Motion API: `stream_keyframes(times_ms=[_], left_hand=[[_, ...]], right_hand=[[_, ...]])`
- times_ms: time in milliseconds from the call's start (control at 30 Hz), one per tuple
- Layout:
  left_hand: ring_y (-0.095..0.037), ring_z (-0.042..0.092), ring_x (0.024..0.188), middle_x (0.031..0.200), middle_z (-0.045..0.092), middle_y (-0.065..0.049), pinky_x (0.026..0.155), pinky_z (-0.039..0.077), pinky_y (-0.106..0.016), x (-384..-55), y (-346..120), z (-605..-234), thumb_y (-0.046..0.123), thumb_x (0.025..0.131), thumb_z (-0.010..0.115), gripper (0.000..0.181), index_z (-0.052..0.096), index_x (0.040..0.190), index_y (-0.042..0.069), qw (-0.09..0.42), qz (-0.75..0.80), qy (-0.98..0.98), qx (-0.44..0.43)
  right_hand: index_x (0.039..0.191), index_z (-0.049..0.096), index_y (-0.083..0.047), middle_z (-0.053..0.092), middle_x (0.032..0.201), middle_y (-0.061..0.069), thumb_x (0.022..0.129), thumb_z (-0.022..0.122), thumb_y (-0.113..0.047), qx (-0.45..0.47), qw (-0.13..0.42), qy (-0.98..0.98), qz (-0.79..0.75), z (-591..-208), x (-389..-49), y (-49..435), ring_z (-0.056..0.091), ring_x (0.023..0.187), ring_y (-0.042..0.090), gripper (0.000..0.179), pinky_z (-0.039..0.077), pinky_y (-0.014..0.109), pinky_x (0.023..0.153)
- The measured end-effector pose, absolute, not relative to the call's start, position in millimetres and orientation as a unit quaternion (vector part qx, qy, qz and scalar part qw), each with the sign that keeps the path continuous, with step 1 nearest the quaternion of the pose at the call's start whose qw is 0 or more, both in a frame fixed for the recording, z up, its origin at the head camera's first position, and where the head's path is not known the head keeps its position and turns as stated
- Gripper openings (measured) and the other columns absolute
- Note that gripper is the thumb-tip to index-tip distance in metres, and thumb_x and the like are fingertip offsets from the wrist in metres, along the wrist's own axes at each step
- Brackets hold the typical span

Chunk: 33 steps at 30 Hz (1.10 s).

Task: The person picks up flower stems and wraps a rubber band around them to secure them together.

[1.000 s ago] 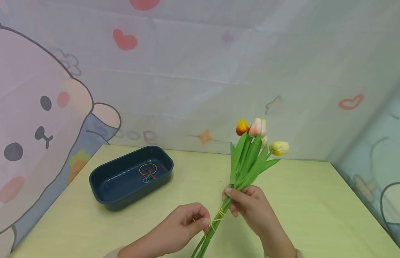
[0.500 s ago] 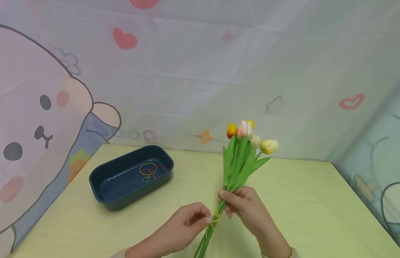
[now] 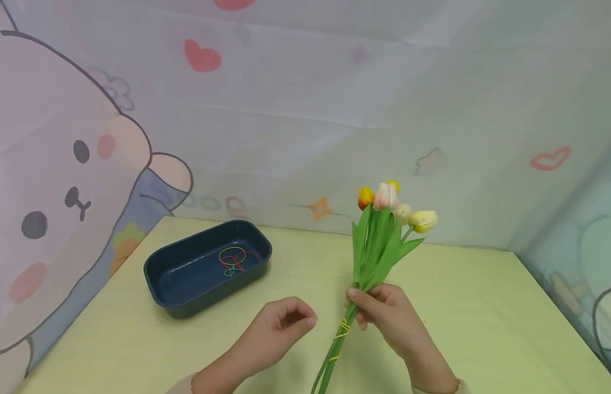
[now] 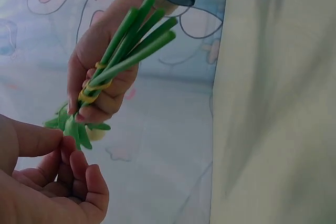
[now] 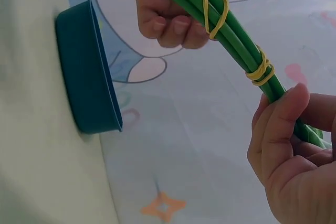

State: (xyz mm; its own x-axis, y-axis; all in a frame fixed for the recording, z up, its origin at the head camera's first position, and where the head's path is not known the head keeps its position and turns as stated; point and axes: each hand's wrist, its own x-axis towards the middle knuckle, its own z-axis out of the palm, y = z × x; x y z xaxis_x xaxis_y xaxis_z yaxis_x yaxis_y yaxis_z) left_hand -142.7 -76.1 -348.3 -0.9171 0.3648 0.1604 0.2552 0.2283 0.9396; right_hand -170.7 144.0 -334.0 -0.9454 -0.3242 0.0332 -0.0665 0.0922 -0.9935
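A bunch of artificial tulips with orange, pink, white and yellow heads is held tilted over the table, heads up and away. My right hand grips the green stems just under the leaves, thumb on the near side. A yellow rubber band is wound round the stems below that grip, with a looser loop farther down. My left hand is apart from the stems on their left, fingers loosely curled and thumb near the index fingertip. Nothing shows between its fingers in the left wrist view.
A dark blue tray stands at the back left of the pale yellow table. In it lie several coloured rubber bands. A printed cloth backdrop hangs along the table's back edge.
My left hand has let go of the yellow rubber band and moved off the stems, up and left. The band now lies snug on the stems. My right hand keeps its grip on the tulips.
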Motion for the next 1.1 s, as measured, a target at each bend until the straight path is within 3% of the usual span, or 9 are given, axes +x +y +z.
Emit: stream_keyframes(times_ms=[300, 667, 933, 1100], left_hand=[[-0.01, 0.054, 0.073, 0.084, 0.06, -0.003, 0.063, 0.044, -0.022, -160, -130, -340, 0.017, 0.087, 0.058, 0.011, 0.061, 0.092, 0.008, -0.037, 0.528, 0.839, 0.127], [-0.007, 0.051, 0.069, 0.078, 0.06, 0.001, 0.063, 0.043, -0.021, -173, -181, -351, 0.017, 0.087, 0.06, 0.007, 0.063, 0.089, 0.01, -0.18, 0.406, 0.893, 0.077], [-0.013, 0.052, 0.074, 0.079, 0.058, 0.0, 0.064, 0.042, -0.028, -182, -202, -370, 0.012, 0.085, 0.061, 0.006, 0.063, 0.089, 0.007, -0.217, 0.316, 0.921, 0.065], [-0.019, 0.054, 0.079, 0.086, 0.061, -0.006, 0.067, 0.044, -0.036, -187, -208, -381, 0.015, 0.084, 0.062, 0.016, 0.063, 0.095, 0.003, -0.225, 0.271, 0.933, 0.076]], right_hand=[[0.089, 0.06, 0.008, 0.05, 0.06, -0.003, 0.088, 0.056, -0.029, -0.164, 0.129, 0.782, -0.588, -338, -185, 170, 0.049, 0.056, 0.009, 0.037, 0.045, 0.028, 0.07], [0.087, 0.057, 0.004, 0.056, 0.069, 0.0, 0.087, 0.057, -0.029, -0.166, 0.206, 0.774, -0.575, -351, -198, 185, 0.05, 0.056, 0.008, 0.033, 0.046, 0.026, 0.061], [0.084, 0.057, 0.0, 0.055, 0.066, -0.002, 0.087, 0.057, -0.029, -0.173, 0.232, 0.77, -0.569, -372, -206, 189, 0.052, 0.058, 0.008, 0.029, 0.048, 0.028, 0.063], [0.085, 0.057, 0.0, 0.056, 0.068, -0.003, 0.089, 0.056, -0.025, -0.183, 0.249, 0.749, -0.586, -385, -211, 192, 0.052, 0.059, 0.007, 0.026, 0.047, 0.025, 0.061]])
